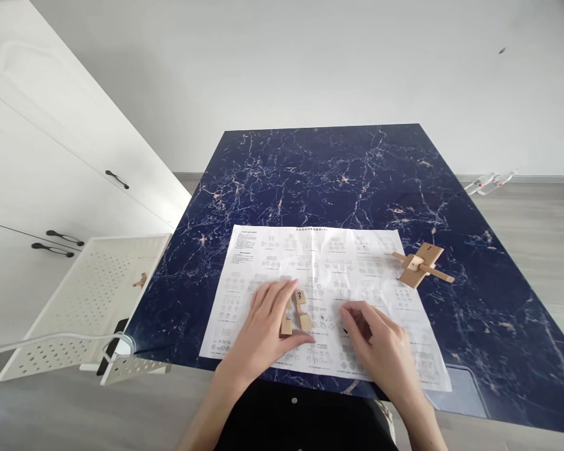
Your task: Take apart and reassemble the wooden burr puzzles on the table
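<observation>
The left hand (263, 326) lies over the wooden pieces (304, 321) and hides their left side; whether it grips them cannot be told. The right hand (376, 338) curls over the paper sheet (357, 250), and anything under its fingers is hidden. The sheet's print is too small to read. Both forearms run off the bottom edge. The surface (333, 169) is cut by the right edge. A wooden bit (141, 280) in the white tray (75, 313) is too small to identify. A dark object (115, 338) under the tray is mostly covered. Clear things (491, 181) on the floor are blurred.
</observation>
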